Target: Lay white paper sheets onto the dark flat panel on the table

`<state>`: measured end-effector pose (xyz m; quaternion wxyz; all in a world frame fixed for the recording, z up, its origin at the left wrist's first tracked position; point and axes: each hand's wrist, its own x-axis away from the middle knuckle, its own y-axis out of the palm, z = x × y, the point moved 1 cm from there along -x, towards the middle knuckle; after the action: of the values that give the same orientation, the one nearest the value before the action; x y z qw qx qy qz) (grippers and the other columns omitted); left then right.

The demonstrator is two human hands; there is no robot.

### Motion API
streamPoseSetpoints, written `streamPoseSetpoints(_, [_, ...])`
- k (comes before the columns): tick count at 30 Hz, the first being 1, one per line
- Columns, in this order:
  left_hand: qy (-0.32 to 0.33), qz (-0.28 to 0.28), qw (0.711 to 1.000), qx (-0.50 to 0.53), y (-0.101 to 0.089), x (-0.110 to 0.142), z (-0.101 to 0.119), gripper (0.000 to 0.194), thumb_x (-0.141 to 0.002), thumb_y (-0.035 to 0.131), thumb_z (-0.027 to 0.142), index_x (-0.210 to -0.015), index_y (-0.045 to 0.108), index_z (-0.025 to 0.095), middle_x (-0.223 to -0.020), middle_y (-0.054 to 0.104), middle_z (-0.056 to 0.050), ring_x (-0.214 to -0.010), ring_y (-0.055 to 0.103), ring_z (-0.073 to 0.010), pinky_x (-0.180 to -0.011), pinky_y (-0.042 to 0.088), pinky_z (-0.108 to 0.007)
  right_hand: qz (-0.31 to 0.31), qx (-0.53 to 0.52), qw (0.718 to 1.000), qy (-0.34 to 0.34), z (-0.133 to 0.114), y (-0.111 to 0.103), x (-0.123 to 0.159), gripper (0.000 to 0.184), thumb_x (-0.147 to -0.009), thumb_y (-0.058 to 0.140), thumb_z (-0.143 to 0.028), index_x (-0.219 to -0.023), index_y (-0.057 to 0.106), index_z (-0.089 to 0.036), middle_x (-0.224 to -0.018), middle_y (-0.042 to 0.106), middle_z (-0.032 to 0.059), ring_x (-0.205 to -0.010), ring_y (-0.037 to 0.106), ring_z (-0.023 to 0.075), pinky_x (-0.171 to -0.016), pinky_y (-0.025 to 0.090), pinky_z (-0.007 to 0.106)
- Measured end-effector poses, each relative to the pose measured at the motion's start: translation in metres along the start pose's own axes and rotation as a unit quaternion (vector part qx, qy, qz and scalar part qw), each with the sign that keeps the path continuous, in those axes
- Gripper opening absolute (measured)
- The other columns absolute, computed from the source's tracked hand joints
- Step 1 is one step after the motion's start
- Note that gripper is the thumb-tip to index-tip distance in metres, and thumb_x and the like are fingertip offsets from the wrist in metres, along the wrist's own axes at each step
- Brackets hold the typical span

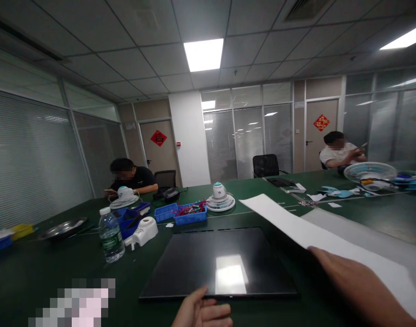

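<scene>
Left hand [203, 312], curled, touches glossy rigid panel [220, 262]; I judge edges safest. Right hand [358, 284] pinches floppy paper sheet [296, 227].

A glossy black panel [218, 263] lies flat; a white sheet [296, 229] slants above its right edge.

An office used for assembly: tiled ceiling with panel lights [204, 54]; glass partitions with blinds [249, 138]; green worktable [75, 268] holding fan parts [220, 198].

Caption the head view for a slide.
Left hand touches a glossy black flat panel; right hand lifts a long white sheet.
</scene>
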<state>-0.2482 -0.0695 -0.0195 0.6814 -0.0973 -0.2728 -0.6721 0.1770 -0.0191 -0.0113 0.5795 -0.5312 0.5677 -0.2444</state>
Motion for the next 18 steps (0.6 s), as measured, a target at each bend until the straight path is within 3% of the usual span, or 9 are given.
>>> streamPoseSetpoints(3, [0.045,0.025,0.988,-0.147,-0.006,0.002,0.002,0.044,-0.092,0.046,0.052,-0.089,0.064,0.012,-0.078,0.078,-0.019,-0.058,0.074,-0.0233,-0.062,0.058,-0.034,-0.046,0.062,0.993,-0.093,-0.078,0.015,-0.028,0.060,-0.082,0.039,-0.004,-0.136,0.060,-0.019,-0.135,0.062,0.0152,-0.117,0.064,0.0332,-0.096,0.055,0.050])
streamPoseSetpoints(5, [0.122,0.070,0.956,-0.256,-0.015,0.005,0.011,0.045,-0.090,0.044,0.057,-0.090,0.065,0.017,-0.071,0.076,-0.012,-0.058,0.072,-0.0242,-0.063,0.057,-0.036,-0.062,0.074,0.986,-0.137,-0.117,0.031,-0.041,0.060,-0.082,0.038,0.003,-0.133,0.061,-0.018,-0.130,0.065,0.0156,-0.113,0.066,0.0320,-0.091,0.057,0.049])
streamPoseSetpoints(7, [0.214,0.115,0.901,-0.360,-0.029,0.011,0.027,0.047,-0.089,0.045,0.060,-0.096,0.068,0.020,-0.086,0.076,-0.013,-0.084,0.074,-0.0303,-0.084,0.056,-0.045,-0.074,0.065,0.982,-0.163,-0.145,0.047,-0.049,0.053,-0.082,0.041,0.004,-0.122,0.066,-0.020,-0.118,0.072,0.0118,-0.104,0.070,0.0294,-0.087,0.059,0.045])
streamPoseSetpoints(10, [0.311,0.164,0.801,-0.485,-0.055,0.015,0.051,0.052,-0.086,0.053,0.059,-0.123,0.067,0.025,-0.132,0.065,-0.014,-0.132,0.052,-0.0364,-0.118,0.030,-0.051,-0.085,0.043,0.976,-0.197,-0.170,0.064,-0.054,0.041,-0.084,0.049,0.003,-0.110,0.070,-0.022,-0.114,0.073,0.0073,-0.105,0.070,0.0277,-0.093,0.057,0.043])
streamPoseSetpoints(12, [0.322,0.183,0.749,-0.550,-0.074,0.011,0.061,0.064,-0.082,0.060,0.059,-0.138,0.060,0.028,-0.151,0.052,-0.011,-0.145,0.035,-0.0386,-0.123,0.015,-0.054,-0.084,0.027,0.974,-0.210,-0.180,0.067,-0.055,0.037,-0.085,0.052,0.000,-0.108,0.070,-0.022,-0.120,0.072,0.0079,-0.112,0.067,0.0288,-0.099,0.054,0.044])
streamPoseSetpoints(14, [0.298,0.191,0.717,-0.600,-0.092,0.003,0.063,0.071,-0.077,0.065,0.064,-0.140,0.058,0.032,-0.158,0.045,-0.008,-0.149,0.028,-0.0418,-0.124,0.011,-0.059,-0.085,0.011,0.972,-0.218,-0.189,0.065,-0.056,0.032,-0.088,0.054,-0.005,-0.111,0.070,-0.022,-0.124,0.070,0.0083,-0.116,0.065,0.0292,-0.099,0.054,0.044])
streamPoseSetpoints(18, [0.229,0.190,0.690,-0.660,-0.116,-0.009,0.058,0.079,-0.073,0.063,0.074,-0.141,0.057,0.032,-0.158,0.045,-0.009,-0.147,0.035,-0.0397,-0.121,0.026,-0.056,-0.057,-0.074,0.954,-0.284,-0.218,0.042,-0.053,0.030,-0.097,0.049,-0.020,-0.123,0.065,-0.025,-0.128,0.069,0.0053,-0.121,0.062,0.0252,-0.106,0.049,0.043])
